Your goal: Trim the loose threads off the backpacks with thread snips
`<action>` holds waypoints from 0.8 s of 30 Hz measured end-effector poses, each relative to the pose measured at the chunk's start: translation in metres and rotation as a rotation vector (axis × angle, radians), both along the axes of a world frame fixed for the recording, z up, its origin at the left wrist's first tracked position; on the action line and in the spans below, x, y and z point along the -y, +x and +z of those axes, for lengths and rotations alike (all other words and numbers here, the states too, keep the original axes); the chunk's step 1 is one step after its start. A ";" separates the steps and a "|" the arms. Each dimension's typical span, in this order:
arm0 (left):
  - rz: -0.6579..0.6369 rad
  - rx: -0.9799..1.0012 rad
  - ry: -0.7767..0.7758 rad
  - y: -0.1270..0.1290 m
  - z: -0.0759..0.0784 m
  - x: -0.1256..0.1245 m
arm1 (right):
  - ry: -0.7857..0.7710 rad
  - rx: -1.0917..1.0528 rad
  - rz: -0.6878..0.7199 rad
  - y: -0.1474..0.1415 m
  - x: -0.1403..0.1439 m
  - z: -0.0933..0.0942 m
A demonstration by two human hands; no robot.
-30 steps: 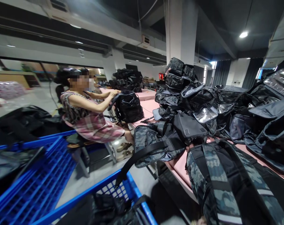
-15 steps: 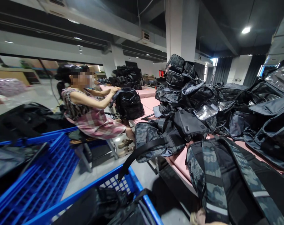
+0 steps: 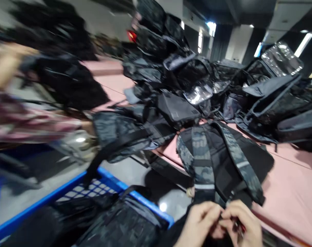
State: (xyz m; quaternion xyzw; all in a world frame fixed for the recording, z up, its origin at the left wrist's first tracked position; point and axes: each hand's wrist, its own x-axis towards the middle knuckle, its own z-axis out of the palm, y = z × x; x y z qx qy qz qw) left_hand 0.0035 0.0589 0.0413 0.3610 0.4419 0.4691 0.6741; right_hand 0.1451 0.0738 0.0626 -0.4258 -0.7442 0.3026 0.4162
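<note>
Pinching together at the near edge of the view, the left hand [image 3: 201, 223] and the right hand [image 3: 242, 223] meet fingertip to fingertip over the lower end of a camouflage backpack [image 3: 217, 161]; each grip is closed on something small and dark at the bottom of the pack's straps, though what exactly sits between the fingers is too hidden to name, and a bit of red shows just under the right hand. The backpack lies strap-side up on the pink counter [image 3: 287, 185], its near end hanging at the counter's edge where the hands work, its two grey-patterned shoulder straps [image 3: 238, 161] running from the far end down toward the hands, each crossed by a pale band. Just left of it, a second camouflage bag [image 3: 125, 133] sprawls off the counter's left edge, a long black strap trailing down toward a blue wire cart [image 3: 76, 187] that holds more dark bags [image 3: 125, 223] at the near left. Beyond the backpack, a heap of black and grey bags [image 3: 187, 82] covers the far part of the counter, some with shiny clear panels, and spreads on to the far right. At the far left, heavily blurred, another person in a pink plaid garment [image 3: 24, 120] sits beside a black bag [image 3: 68, 82].
</note>
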 end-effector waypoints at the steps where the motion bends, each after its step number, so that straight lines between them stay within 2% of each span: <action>1: -0.006 -0.076 -0.015 -0.002 0.002 0.000 | -0.017 -0.068 0.019 -0.003 -0.002 0.001; 3: 0.029 -0.271 0.042 -0.009 0.007 -0.002 | -0.131 -0.157 0.035 -0.009 -0.008 0.003; 6: 0.270 -0.535 0.268 -0.020 0.011 -0.003 | -0.415 -0.318 -0.033 -0.017 -0.020 0.004; 8: 0.328 -0.593 0.401 -0.023 0.012 -0.003 | -0.542 -0.423 -0.019 -0.021 -0.025 0.004; 10: 0.305 -0.571 0.399 -0.022 0.012 -0.001 | -0.601 -0.470 0.020 -0.023 -0.027 0.004; 12: 0.317 -0.497 0.269 -0.021 0.010 -0.001 | -0.612 -0.454 0.046 -0.023 -0.024 0.005; 14: 0.361 -0.391 0.127 -0.020 0.007 -0.001 | -0.564 -0.407 0.053 -0.021 -0.018 0.008; 16: 0.408 -0.302 0.052 -0.020 0.005 -0.003 | -0.449 -0.314 0.038 -0.016 -0.011 0.011; 21: 0.471 -0.255 -0.004 -0.021 0.007 -0.002 | -0.057 -0.053 -0.028 -0.003 -0.004 0.005; 24: 0.483 -0.276 0.003 -0.019 0.008 0.001 | 0.086 0.034 -0.023 -0.001 -0.007 -0.003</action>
